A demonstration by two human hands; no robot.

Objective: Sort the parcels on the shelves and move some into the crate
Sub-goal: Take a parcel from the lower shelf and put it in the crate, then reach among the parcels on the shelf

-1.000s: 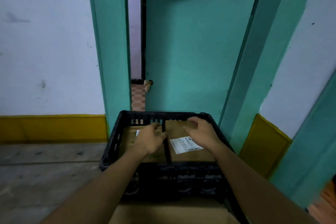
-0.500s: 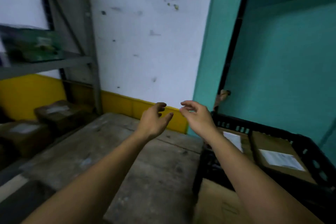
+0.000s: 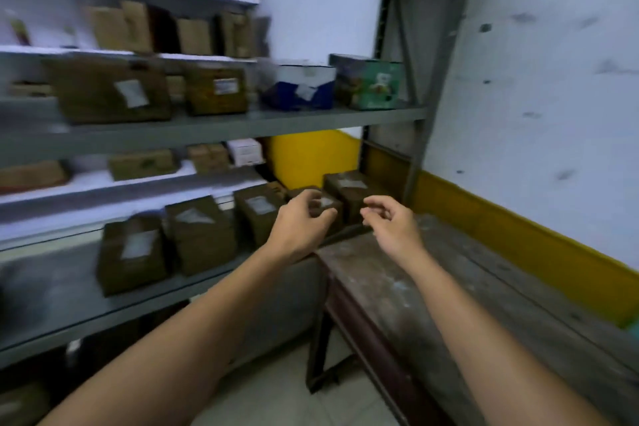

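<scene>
Brown parcels [image 3: 204, 235] line shelf [image 3: 52, 290] edge; left grip [image 3: 298, 229], right grip [image 3: 394, 228] loosely curled, empty, hovering.

Both your bare forearms reach forward from the lower corners of the view and draw together. Your left hand [image 3: 301, 225] and right hand [image 3: 392, 225] float side by side at the same height, a little apart, fingers loosely curled toward each other, holding nothing.

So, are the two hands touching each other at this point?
Apart. The head view shows a clear gap between the left hand and the right hand, with a brown parcel visible through it.
</scene>
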